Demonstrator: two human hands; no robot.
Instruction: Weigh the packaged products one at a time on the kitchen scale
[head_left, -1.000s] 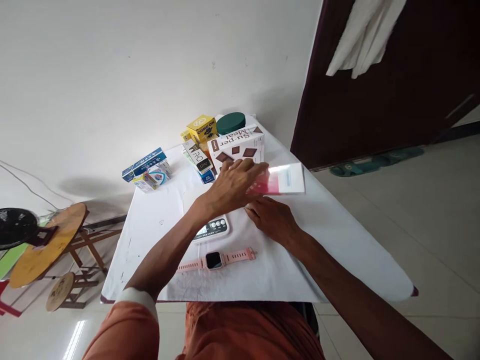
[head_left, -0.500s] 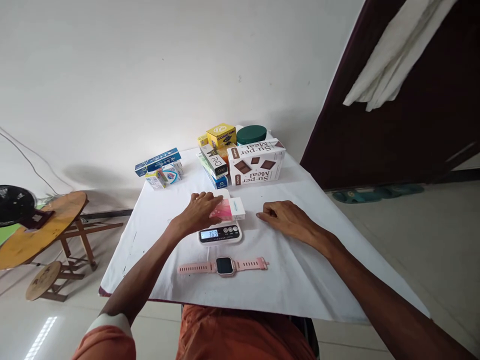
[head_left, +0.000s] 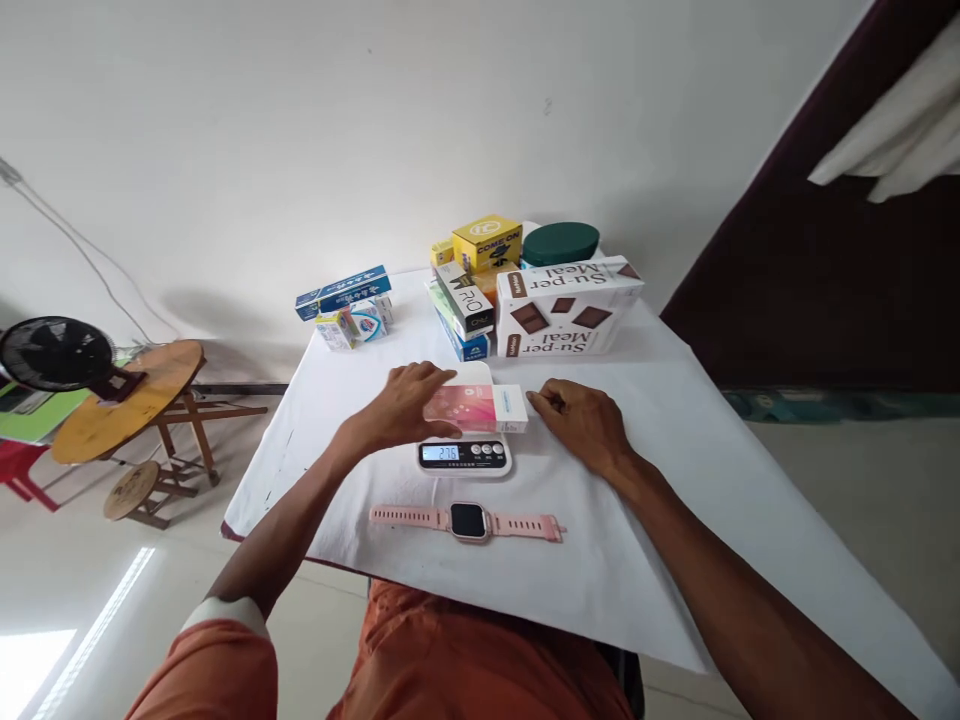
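Observation:
A pink-and-white box lies flat across the white digital kitchen scale, its white end jutting past the right side. The scale's lit display appears to read 276. My left hand is at the box's left end, thumb on the near side and fingers on the far side, spread apart; whether they touch it is hard to tell. Just right of the box, my right hand rests on the table with its fingers curled in, nothing seen in them. A pink-strapped smartwatch lies stretched out in front of the scale.
Behind the scale stand a Su-per Meal box, a yellow box, a dark slim box and a green-lidded tub. Toothpaste-like boxes lie back left. Beyond the white-covered table are a fan and a stool.
My left hand has slid left along the box, showing more of its pink face. The display has dropped from about 363 to 276. The camera view has shifted; my right hand stays curled.

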